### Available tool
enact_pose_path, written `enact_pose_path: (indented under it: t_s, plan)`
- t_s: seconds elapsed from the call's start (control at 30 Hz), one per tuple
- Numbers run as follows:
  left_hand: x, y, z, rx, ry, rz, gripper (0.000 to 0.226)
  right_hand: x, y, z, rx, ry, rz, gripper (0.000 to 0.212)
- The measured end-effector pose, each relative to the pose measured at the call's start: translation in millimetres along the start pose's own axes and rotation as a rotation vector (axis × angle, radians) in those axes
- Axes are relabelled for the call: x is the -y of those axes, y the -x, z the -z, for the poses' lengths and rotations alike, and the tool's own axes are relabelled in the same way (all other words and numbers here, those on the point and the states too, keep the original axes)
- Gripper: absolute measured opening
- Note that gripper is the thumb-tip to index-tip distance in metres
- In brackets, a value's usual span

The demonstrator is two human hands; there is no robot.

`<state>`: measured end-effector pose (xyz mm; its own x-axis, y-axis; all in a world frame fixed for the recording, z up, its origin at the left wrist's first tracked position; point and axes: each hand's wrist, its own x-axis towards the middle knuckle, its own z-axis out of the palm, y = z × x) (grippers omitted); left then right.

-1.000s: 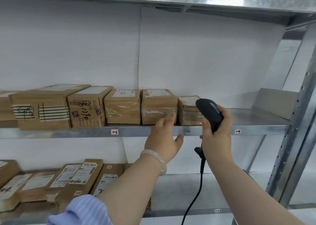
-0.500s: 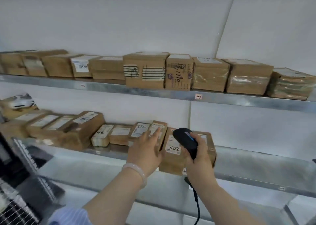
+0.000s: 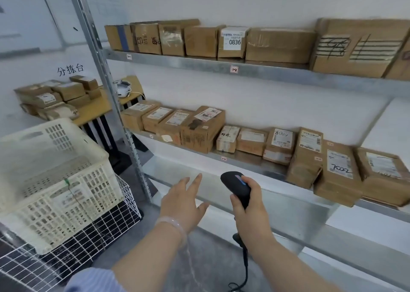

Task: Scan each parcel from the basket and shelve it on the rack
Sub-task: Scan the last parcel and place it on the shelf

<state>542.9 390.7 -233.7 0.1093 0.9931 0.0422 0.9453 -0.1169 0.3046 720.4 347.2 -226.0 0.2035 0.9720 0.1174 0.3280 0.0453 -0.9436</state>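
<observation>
Fingers (image 3: 195, 182) of the left hand (image 3: 184, 200) are straight and spread, holding nothing; the right hand (image 3: 250, 209) curls round the scanner (image 3: 236, 185); the rack (image 3: 266, 72) carries parcels (image 3: 200, 129) in rows on two shelves, some jutting past the middle shelf's front edge; the basket (image 3: 66, 194) stands just left of the rack's left post, no parcel showing inside; the step looks like a reach into it; better to lift a parcel label-up, so the scanner reads it squarely.
</observation>
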Motion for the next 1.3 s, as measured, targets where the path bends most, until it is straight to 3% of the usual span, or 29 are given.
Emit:
enact_pose_path:
  t_s: [0.33,0.57,0.8,1.0,1.3]
  plan:
    - [78.2,-19.7,-3.7,0.023,0.012,0.079,0.077,-3.7,-22.0,-95.2,0.069,-0.015,-0.034,0.059]
    - [122.4,-83.9,-22.1,0.086,-0.033,0.063,0.076,-33.3,-78.9,-154.3,0.086,-0.006,-0.07,0.051]
    - [162.7,-172.6,-49.7,0.196,-0.086,0.058,0.076,-72.0,-158.2,-198.3,0.055,0.017,-0.191,0.058]
    - [205.3,-226.1,-76.6,0.282,-0.121,0.024,0.075,-96.5,-208.6,-236.1,0.005,0.067,-0.314,0.047]
    - [284.4,-305.3,-120.2,0.397,-0.119,-0.097,0.074,-128.9,-251.5,-330.2,-0.117,0.162,-0.477,0.048]
